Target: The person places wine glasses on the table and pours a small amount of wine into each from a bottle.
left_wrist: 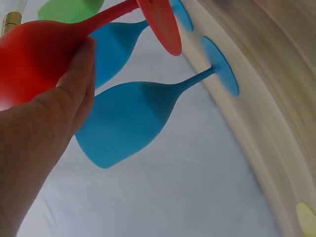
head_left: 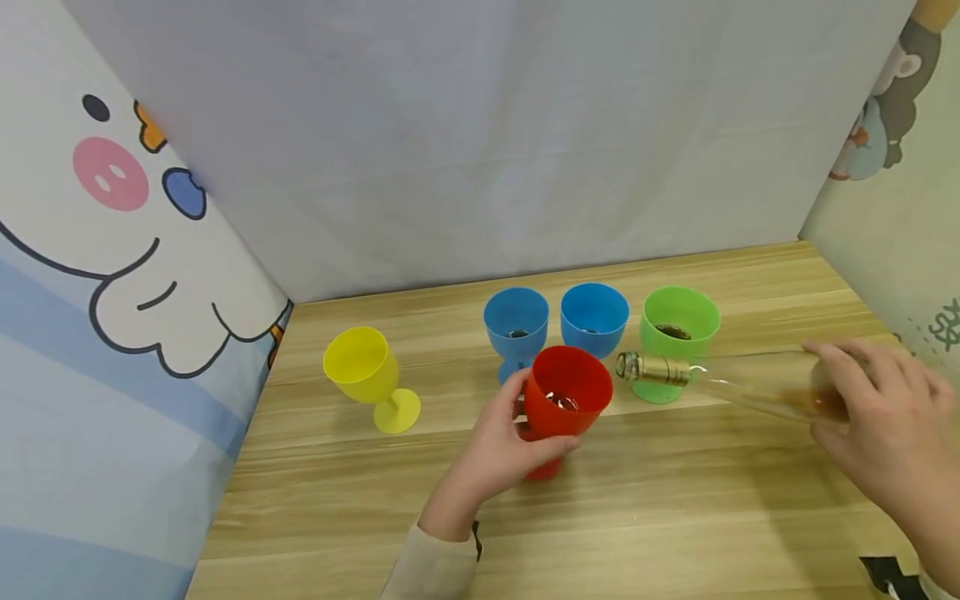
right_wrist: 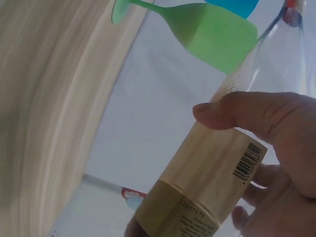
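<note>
My left hand (head_left: 498, 442) grips a red plastic goblet (head_left: 568, 423) around its bowl, the thumb along the near side. A little dark liquid shows inside it. In my right hand (head_left: 888, 417) is a clear glass bottle (head_left: 757, 379), gripped around its labelled body and lying nearly level. The bottle's mouth points left, close to the right of the red rim. From the right wrist, the thumb lies across the bottle above a barcode label (right_wrist: 202, 185). Behind the bottle neck stands a green goblet (head_left: 678, 333) with dark liquid in it.
Two blue goblets, one on the left (head_left: 516, 321) and one on the right (head_left: 594, 321), stand behind the red one, each with a little dark liquid. A yellow goblet (head_left: 362, 367) stands at the left of the wooden table (head_left: 315, 517). A pale cloth wall (head_left: 480, 150) rises behind.
</note>
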Demonstrator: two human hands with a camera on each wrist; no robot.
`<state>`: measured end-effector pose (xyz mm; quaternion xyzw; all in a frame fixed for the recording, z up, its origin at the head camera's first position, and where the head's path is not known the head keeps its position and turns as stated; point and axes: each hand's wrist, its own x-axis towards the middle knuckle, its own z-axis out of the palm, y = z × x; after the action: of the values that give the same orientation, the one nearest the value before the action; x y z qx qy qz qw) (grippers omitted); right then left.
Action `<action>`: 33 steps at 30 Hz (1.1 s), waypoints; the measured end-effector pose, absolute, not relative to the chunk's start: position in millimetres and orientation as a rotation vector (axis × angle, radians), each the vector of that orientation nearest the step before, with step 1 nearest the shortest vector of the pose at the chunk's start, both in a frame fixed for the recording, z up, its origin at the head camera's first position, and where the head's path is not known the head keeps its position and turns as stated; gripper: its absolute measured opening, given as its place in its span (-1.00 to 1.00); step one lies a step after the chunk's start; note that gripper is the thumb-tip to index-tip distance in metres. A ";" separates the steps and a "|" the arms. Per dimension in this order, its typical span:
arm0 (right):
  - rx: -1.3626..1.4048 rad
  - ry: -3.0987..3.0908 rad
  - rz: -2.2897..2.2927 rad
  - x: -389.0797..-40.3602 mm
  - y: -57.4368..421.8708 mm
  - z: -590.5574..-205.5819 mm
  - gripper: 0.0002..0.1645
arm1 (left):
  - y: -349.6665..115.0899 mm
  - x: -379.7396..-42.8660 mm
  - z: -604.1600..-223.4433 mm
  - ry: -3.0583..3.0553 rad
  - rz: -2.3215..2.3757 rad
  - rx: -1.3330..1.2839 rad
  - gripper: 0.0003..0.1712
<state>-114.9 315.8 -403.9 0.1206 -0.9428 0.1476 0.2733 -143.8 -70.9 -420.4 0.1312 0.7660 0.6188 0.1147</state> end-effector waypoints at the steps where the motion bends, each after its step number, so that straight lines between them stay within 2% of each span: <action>1: 0.298 -2.557 0.418 -113.7 315.4 -404.7 0.20 | -72.2 -143.4 -421.1 2.229 1.845 0.382 -0.09; 8: 0.193 -2.621 0.578 -106.7 317.7 -411.1 0.30 | -85.5 -141.2 -425.6 2.285 1.938 0.331 -0.10; 15: 0.226 -2.534 0.732 -106.0 319.9 -415.2 0.20 | -109.9 -143.4 -429.0 2.383 2.020 0.171 -0.10; 25: 0.115 -2.541 0.865 -102.4 320.0 -416.3 0.25 | -132.5 -154.5 -429.0 2.497 2.086 0.003 -0.12; 33: -0.015 -2.591 1.008 -96.7 318.4 -415.7 0.25 | -134.8 -164.3 -425.1 2.615 1.986 -0.200 -0.04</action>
<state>-96.7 318.4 -415.7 -0.0054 -0.9168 0.3566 0.1797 -164.3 -134.8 -425.1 -0.0605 0.7928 0.6019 -0.0739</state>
